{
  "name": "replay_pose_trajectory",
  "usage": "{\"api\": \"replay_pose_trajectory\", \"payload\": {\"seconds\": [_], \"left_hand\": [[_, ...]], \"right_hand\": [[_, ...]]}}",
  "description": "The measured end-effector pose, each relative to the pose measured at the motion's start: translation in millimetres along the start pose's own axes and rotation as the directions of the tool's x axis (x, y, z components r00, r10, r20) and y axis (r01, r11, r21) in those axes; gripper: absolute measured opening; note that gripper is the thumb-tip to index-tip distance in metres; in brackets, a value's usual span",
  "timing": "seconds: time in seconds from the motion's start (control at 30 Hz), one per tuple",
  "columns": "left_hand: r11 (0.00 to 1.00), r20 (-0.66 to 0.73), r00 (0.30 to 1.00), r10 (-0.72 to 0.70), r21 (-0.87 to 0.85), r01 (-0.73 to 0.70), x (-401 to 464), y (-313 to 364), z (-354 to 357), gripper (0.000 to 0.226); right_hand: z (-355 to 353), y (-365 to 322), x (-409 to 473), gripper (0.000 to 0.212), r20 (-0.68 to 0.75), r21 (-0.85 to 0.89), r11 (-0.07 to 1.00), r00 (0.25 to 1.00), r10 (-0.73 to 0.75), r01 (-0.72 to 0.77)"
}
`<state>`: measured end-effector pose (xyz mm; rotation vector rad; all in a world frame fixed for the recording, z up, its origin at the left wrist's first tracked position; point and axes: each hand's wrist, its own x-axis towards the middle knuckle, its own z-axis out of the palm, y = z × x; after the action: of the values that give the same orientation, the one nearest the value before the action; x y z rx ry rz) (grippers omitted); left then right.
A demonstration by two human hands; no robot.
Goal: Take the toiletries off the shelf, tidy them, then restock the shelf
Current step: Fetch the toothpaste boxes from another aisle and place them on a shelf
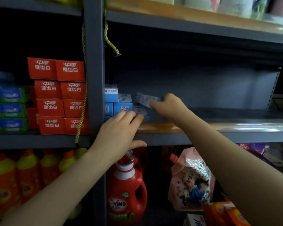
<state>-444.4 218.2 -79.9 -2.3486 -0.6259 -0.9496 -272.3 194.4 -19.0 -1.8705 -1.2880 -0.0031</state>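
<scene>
- Right hand [167, 106]: reaches into the shelf [203, 128] bay and grips one end of a blue-and-white box [145, 99]. The box's long axis runs roughly left to right, tilted, with its free end pointing at the stack.
- Left hand [121, 128]: lies at the shelf's front edge just below the stack [118, 103], fingers extended and grasping nothing; the fingertips touch or nearly touch a low box, and blur hides which.
- Key relation: the stack of blue boxes sits in the bay's far-left corner against the post [95, 79]; the held box hangs just right of it, so the right hand is nearer the carried item and the left nearer the stack.
- Judgement: restocking appears under way; the next placement likely goes beside or atop the stack.
- Surface: wood-toned board, the rest of it dim.
- Surroundings: red boxes [60, 95] in the left bay; a red jug [127, 190] and a pink pouch [189, 180] below.
</scene>
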Motion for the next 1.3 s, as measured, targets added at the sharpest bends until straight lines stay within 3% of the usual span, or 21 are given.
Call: {"api": "replay_pose_trajectory", "payload": {"seconds": [0.1,0.2,0.23,0.3,0.37,0.4,0.47,0.67,0.87,1.0,1.13,1.23,1.3], "left_hand": [[0.996,-0.051,0.998,-0.034,-0.086,0.029,-2.1,1.3,1.9,0.065],[0.890,-0.170,0.971,-0.168,-0.450,0.075,1.1,11.5,0.9,0.041],[0.769,-0.152,0.950,-0.272,-0.628,0.120,3.9,18.2,-2.6,0.041],[0.342,0.051,0.888,-0.457,-0.912,0.229,12.4,36.5,-10.6,0.054],[-0.071,0.278,0.853,-0.442,-0.958,0.276,21.7,52.5,-9.5,0.065],[-0.181,0.323,0.850,-0.416,-0.945,0.271,25.1,60.4,-7.4,0.066],[-0.288,0.333,0.856,-0.396,-0.930,0.229,27.6,75.6,-5.1,0.059],[-0.439,0.384,0.832,-0.401,-0.878,0.194,24.3,104.4,10.1,0.049],[-0.472,0.419,0.828,-0.371,-0.854,0.221,12.8,104.3,23.6,0.033],[-0.419,0.376,0.862,-0.340,-0.881,0.219,5.7,112.3,25.4,0.035],[-0.350,0.365,0.894,-0.259,-0.899,0.265,7.0,124.5,22.9,0.045],[-0.376,0.468,0.867,-0.172,-0.845,0.381,13.0,131.6,15.5,0.039],[-0.427,0.575,0.810,-0.117,-0.765,0.481,21.3,131.3,4.7,0.033]], "right_hand": [[-23.9,21.0,-20.4,0.036,-0.159,0.114,0.991,0.986,-0.058,0.076],[-44.1,49.8,-60.5,0.047,-0.240,0.265,0.939,0.958,-0.158,0.221],[-48.1,58.8,-74.7,0.047,-0.235,0.311,0.915,0.954,-0.187,0.256],[-49.4,74.5,-100.3,0.047,-0.227,0.351,0.885,0.945,-0.236,0.305],[-46.3,86.4,-122.0,0.050,-0.288,0.250,0.891,0.908,-0.305,0.378],[-43.9,91.3,-130.7,0.054,-0.319,0.165,0.894,0.880,-0.351,0.417],[-39.4,100.6,-143.9,0.064,-0.338,0.058,0.885,0.843,-0.419,0.463],[-34.0,118.4,-166.4,0.062,-0.251,0.178,0.912,0.913,-0.321,0.370],[-40.3,125.3,-170.6,0.070,-0.040,0.062,0.922,0.924,-0.381,0.383],[-47.9,122.8,-164.4,0.071,0.056,0.252,0.936,0.962,-0.266,0.244],[-55.7,120.0,-149.5,0.051,0.136,0.458,0.876,0.962,-0.238,0.152],[-70.7,119.6,-136.5,0.042,0.264,0.572,0.820,0.942,-0.209,0.021],[-83.8,116.8,-130.7,0.036,0.406,0.604,0.785,0.901,-0.150,-0.141]]}}
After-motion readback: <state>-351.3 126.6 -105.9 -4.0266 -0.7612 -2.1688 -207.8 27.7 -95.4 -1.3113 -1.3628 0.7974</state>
